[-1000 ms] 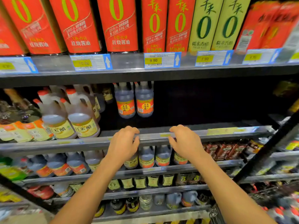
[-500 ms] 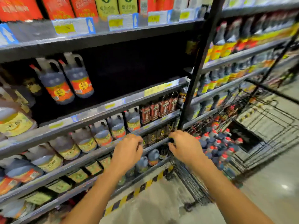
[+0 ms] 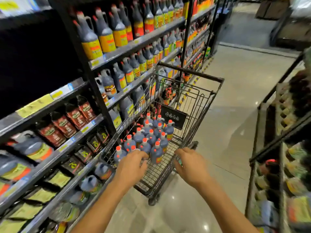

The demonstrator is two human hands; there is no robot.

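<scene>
- A black wire shopping cart point(image 3: 202, 75) stands on a shop's pale floor, with dark plastic bottles with red caps point(image 3: 156, 153) clustered upright inside its basket.
- The left hand point(image 3: 131, 163) hovers over the cart's nearest bottles, fingers bent. Blur hides any grip.
- The right hand point(image 3: 190, 165) is at the cart's near right rim, fingers curled. Whether it grips cannot be told.
- Stocked grey metal shelves point(image 3: 134, 46) line the cart's left.

Supermarket aisle: stocked bottle shelves point(image 3: 127, 46), price tags point(image 3: 57, 94), shopping cart point(image 3: 198, 105).
</scene>
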